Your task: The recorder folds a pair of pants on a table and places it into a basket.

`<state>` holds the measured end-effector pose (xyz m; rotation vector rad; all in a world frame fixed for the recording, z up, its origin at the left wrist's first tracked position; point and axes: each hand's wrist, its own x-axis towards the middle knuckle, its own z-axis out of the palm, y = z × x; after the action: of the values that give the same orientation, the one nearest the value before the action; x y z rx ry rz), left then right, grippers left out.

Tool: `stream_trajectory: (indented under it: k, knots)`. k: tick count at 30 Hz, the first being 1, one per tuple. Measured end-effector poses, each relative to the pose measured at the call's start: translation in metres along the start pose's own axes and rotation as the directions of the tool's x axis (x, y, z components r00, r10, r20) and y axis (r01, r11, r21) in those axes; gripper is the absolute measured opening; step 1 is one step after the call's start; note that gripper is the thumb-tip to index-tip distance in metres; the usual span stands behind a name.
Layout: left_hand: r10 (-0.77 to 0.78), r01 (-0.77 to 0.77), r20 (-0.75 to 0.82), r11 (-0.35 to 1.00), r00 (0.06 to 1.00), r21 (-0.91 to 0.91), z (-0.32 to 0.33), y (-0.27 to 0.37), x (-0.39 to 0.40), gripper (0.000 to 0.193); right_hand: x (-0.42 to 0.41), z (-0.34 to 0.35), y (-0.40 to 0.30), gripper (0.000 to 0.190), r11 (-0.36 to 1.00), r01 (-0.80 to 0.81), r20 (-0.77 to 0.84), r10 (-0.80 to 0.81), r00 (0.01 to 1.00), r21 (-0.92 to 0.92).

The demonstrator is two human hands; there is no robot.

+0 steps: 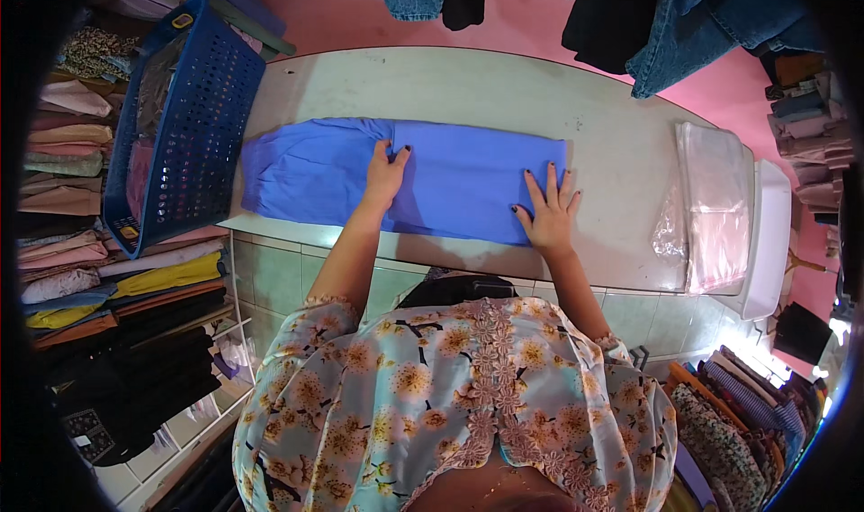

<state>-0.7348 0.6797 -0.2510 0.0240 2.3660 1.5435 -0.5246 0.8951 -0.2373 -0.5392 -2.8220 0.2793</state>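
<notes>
A folded blue-violet cloth garment (pixel 459 181) lies lengthwise across the pale tabletop (pixel 432 73), its gathered, elastic-looking end towards the left. My left hand (pixel 387 171) is at the garment's middle, thumb and fingers at a fold edge; whether they pinch the cloth is unclear. With fingers spread, my right hand (pixel 550 212) rests flat on the garment's right end, partly over its edge. To the right of the garment lies a stack of clear plastic bags (pixel 715 208).
A blue perforated plastic basket (pixel 196 127) stands tilted at the table's left end, beside stacked folded clothes (pixel 67 141). A white plastic tray (pixel 769 235) is at the right end. Denim garments (pixel 702 33) hang beyond the far edge. Hanging clothes (pixel 729 417) are at lower right.
</notes>
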Motion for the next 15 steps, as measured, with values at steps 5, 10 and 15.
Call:
stream_trajectory:
  k: [5, 10, 15]
  knots:
    - [0.173, -0.186, 0.088, 0.967, 0.981, 0.173, -0.005, -0.035, -0.027, 0.057, -0.004, 0.009, 0.003, 0.061, 0.995, 0.034, 0.013, -0.033, 0.999, -0.092]
    - [0.205, -0.206, 0.059, 0.832, 0.977, 0.514, -0.018, -0.007, -0.046, 0.060, -0.001, 0.006, 0.001, 0.060, 0.997, 0.031, -0.005, -0.032, 0.999, -0.066]
    - [0.732, -0.665, 0.089, 0.553, 0.676, 0.502, 0.011, 0.021, -0.041, 0.049, 0.006, 0.005, 0.020, 0.055, 0.990, 0.008, -0.049, -0.002, 0.999, 0.140]
